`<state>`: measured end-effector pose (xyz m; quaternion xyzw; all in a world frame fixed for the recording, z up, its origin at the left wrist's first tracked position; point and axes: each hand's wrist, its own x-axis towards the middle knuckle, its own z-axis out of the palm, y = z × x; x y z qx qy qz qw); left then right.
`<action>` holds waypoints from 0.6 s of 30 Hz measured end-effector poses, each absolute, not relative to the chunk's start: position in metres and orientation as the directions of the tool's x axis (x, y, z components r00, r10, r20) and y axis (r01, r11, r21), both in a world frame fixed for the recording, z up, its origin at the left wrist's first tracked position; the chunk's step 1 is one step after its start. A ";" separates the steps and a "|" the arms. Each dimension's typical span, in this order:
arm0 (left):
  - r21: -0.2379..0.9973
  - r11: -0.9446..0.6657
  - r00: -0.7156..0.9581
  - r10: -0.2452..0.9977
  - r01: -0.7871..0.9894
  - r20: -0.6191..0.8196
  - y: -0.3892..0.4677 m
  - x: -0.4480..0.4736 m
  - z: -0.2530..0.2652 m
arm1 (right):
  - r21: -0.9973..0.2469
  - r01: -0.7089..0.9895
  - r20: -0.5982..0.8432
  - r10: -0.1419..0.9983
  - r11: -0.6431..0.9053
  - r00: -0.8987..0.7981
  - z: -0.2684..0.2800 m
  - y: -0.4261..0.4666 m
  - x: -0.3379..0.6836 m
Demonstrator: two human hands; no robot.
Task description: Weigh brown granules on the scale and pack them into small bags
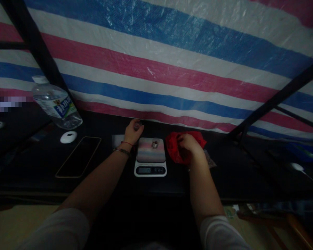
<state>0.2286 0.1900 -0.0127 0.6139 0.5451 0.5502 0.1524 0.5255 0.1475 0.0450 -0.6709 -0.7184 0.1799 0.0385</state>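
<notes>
A white kitchen scale (150, 169) with a lit display lies between my hands, and a small round cup (155, 143) with something dark in it stands on its platform. Just beyond the scale's far left corner, my left hand (132, 133) is closed around a small dark, roundish object (138, 125), partly hidden by the fingers. On the scale's right lies a red plastic bag (173, 147) with its mouth spread. My right hand (191, 143) reaches into it with bent fingers; the fingertips and anything they grip are hidden. A clear packet of small brownish pieces (210, 159) lies beside my right forearm.
A phone (78, 157), a white earphone case (68, 137) and a clear plastic bottle (57, 104) are on the black table left of my arm. Striped sheeting (159, 69) hangs behind, with dark metal bars at both sides. A white cable (297, 167) lies far right.
</notes>
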 end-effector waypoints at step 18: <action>0.798 -0.340 -0.204 0.849 0.498 0.488 0.189 0.228 -0.013 | -0.198 0.854 0.030 0.874 0.480 -0.485 0.099 0.134 0.411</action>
